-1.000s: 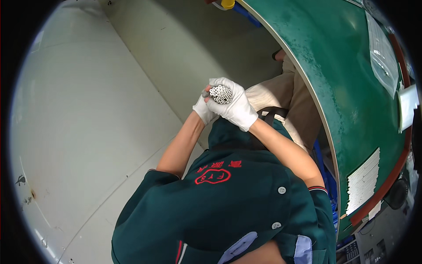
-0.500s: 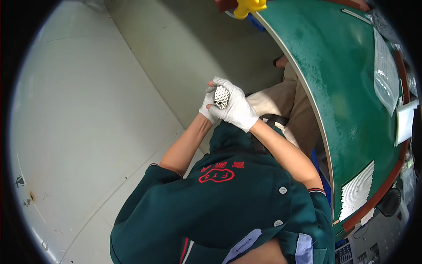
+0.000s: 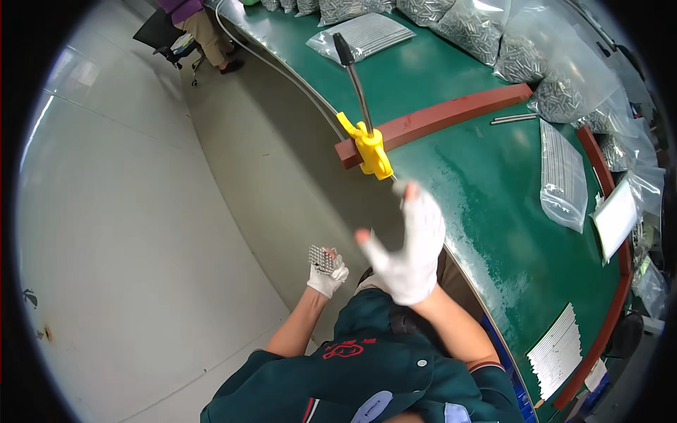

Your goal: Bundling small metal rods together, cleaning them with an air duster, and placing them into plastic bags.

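My left hand (image 3: pixel 331 279), in a white glove with bare fingertips, is closed around a bundle of thin metal tubes (image 3: pixel 321 258) whose ends face up. It is held over the floor, left of the bench. My right hand (image 3: pixel 415 247), gloved the same way, is raised at the bench edge with thumb and fingers spread and nothing in it. Just beyond its fingertips is a yellow air blow gun (image 3: pixel 371 151) with a long metal nozzle. The gun sits at the end of a reddish-brown bar (image 3: pixel 451 118), and my right hand appears apart from it.
On the green bench (image 3: pixel 486 204) lie a row of tubes (image 3: pixel 557 352), bagged tubes (image 3: pixel 562 176) and two loose rods (image 3: pixel 513 119). Several bags of small metal pieces (image 3: pixel 522 56) line the far side. A person (image 3: pixel 201 32) and a chair (image 3: pixel 159 37) are at the back left.
My hands have parted. The left keeps the tube bundle and has lowered; the right has let go and reached out toward the blow gun. The view has tilted up, showing more bench.
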Demonstrator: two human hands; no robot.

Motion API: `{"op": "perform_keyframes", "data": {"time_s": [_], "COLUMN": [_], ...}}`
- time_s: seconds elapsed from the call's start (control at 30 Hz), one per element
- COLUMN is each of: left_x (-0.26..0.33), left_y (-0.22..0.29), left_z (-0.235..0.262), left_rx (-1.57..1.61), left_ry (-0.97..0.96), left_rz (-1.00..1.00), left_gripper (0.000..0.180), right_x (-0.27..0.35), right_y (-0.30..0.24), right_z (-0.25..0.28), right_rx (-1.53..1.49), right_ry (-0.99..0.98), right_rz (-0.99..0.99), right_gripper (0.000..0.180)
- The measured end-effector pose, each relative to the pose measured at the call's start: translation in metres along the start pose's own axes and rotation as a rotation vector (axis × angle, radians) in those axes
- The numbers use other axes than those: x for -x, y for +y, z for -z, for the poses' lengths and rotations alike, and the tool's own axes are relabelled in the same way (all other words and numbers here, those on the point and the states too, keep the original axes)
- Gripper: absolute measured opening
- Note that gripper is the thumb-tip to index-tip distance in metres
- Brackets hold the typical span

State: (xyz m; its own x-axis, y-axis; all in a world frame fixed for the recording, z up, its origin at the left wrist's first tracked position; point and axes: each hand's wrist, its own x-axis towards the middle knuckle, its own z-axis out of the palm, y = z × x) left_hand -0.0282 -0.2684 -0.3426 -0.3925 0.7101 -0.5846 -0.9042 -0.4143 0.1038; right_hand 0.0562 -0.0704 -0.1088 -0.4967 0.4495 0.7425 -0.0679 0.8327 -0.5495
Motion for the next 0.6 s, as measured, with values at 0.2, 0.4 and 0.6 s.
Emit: {"op": "perform_keyframes", "data": {"time_s": [0.2,0.4,0.6], "left_x": [0.007,0.008,0.009], "left_y": [0.010,0.017,0.020], "left_z": [-0.016,0.001,0.004], "left_rx": [0.042,0.008,0.012], "left_ry": [-0.019,0.002,0.128], "left_rz": [-0.106,-0.181,-0.187], "left_gripper": [0.032,0.036,0.037], "right_x": [-0.022,-0.033,-0.033], "right_y": [0.025,0.044,0.043], "right_z": [-0.042,-0.058,-0.049], "right_rx": [0.190,0.148,-0.293], "right_ry": [-0.022,0.032,-0.009], "right_rz": [-0.241,-0.187,0.075], "right_gripper": [0.056,0.034,0.027]}}
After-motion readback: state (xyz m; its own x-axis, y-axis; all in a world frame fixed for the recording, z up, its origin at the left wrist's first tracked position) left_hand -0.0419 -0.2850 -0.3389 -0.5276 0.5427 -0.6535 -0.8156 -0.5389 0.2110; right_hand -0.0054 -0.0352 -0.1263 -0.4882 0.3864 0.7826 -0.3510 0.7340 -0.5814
